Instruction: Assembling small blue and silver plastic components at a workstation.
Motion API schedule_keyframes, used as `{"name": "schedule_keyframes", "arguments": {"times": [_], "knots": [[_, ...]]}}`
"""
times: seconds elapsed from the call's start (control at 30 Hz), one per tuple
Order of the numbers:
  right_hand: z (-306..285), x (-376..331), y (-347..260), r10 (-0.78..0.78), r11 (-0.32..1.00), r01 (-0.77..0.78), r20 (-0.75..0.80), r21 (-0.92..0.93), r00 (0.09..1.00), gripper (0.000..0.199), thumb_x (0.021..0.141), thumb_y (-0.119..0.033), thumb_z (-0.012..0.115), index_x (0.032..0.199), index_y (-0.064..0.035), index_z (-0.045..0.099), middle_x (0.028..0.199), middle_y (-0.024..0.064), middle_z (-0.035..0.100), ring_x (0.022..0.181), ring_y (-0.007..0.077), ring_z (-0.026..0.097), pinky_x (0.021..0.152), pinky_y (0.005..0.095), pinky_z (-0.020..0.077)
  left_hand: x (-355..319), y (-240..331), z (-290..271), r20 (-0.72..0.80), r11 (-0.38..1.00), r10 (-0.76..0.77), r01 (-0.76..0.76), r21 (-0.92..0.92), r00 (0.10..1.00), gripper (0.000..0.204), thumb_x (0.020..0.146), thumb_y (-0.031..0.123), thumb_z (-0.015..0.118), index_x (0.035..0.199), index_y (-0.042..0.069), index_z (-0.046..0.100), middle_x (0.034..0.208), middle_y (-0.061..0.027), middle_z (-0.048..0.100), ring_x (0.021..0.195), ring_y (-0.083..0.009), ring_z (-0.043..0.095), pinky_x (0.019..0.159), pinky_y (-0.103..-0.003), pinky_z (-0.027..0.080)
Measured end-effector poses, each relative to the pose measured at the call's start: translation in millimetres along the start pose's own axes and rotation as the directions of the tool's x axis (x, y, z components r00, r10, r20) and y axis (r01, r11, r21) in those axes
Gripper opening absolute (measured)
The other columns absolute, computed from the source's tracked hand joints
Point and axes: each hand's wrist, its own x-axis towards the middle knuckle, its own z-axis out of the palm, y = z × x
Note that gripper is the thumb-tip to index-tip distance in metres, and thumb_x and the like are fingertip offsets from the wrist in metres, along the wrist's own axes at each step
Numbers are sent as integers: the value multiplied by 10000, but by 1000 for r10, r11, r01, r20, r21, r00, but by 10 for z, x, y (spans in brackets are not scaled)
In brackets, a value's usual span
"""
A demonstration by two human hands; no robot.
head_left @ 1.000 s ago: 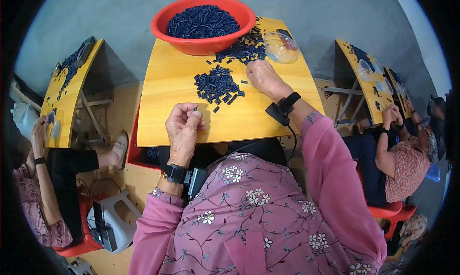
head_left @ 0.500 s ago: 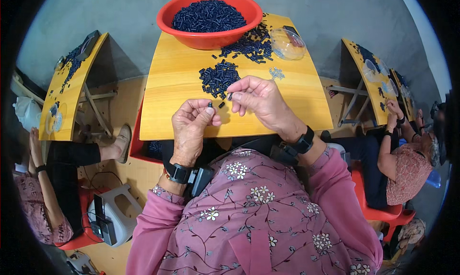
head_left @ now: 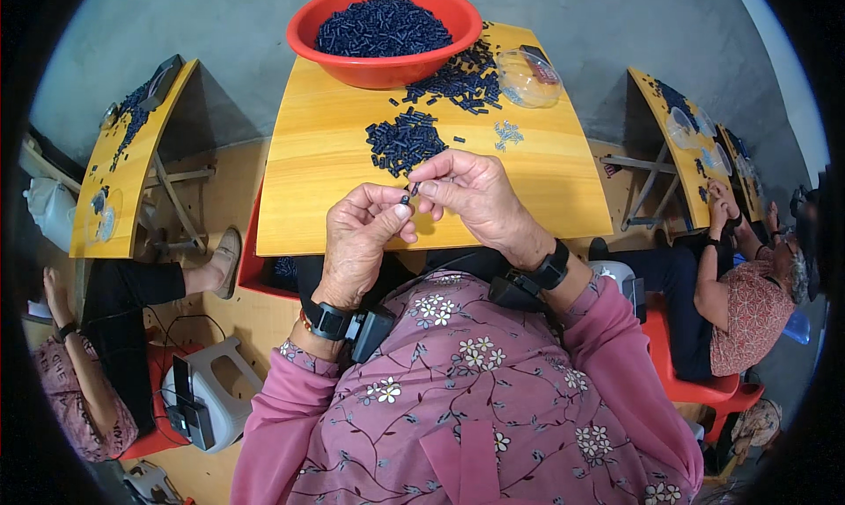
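Note:
My left hand (head_left: 356,237) pinches a small black cylindrical piece (head_left: 405,201) upright between thumb and fingertips. Right against it, my right hand (head_left: 484,201) is closed in a pinch on another small dark piece (head_left: 414,189), mostly covered by the fingers. The fingertips of both hands nearly meet over the near part of the yellow table. Just beyond them lies a heap of short black cylinders (head_left: 400,142), with one loose black cylinder (head_left: 459,139) to its right. Small clear or silvery parts (head_left: 507,136) are scattered farther right.
A red basin (head_left: 308,56) full of black cylinders stands at the table's far edge. Beside it are more loose cylinders (head_left: 462,87) and a clear plastic bowl (head_left: 528,81). People sit at yellow tables (head_left: 172,109) on both sides. A red container shows below the table's left edge.
My hands have come together, the left shifting right and the right slightly left. A single black cylinder now lies to the right of the heap, where bare table was before.

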Motion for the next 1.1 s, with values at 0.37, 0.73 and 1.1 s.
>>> {"name": "schedule_keyframes", "arguments": {"times": [0.37, 0.73, 1.1], "knots": [[26, -7, -146, -76, 962, 79, 23, -263, 997, 132, 885, 22, 644, 1008, 18, 692, 868, 37, 686, 762, 82, 654, 662, 209, 519, -36, 42, -3, 25, 994, -93, 94, -58, 995, 113, 910, 37, 646, 1013, -10, 637, 883, -103, 681, 682, -145, 649, 631, -287, 565], [47, -3, -122, -152, 945, 158, 46, -285, 987, 133, 876, 51, 634, 988, 14, 696, 875, 47, 687, 775, 88, 659, 694, 224, 535, -28, 38, -7, 44, 989, -113, 116, -91, 993, 107, 908, 33, 649, 1006, -9, 650, 861, -100, 679, 659, -138, 645, 597, -277, 566], [31, 5, -90, -240, 903, 258, 97, -343, 966, 138, 822, 64, 670, 943, 5, 701, 860, 58, 668, 797, 128, 655, 703, 255, 521, -36, 31, -21, 81, 982, -125, 135, -133, 989, 117, 908, 37, 650, 1017, -4, 649, 851, -92, 667, 652, -129, 636, 587, -272, 562]]}}
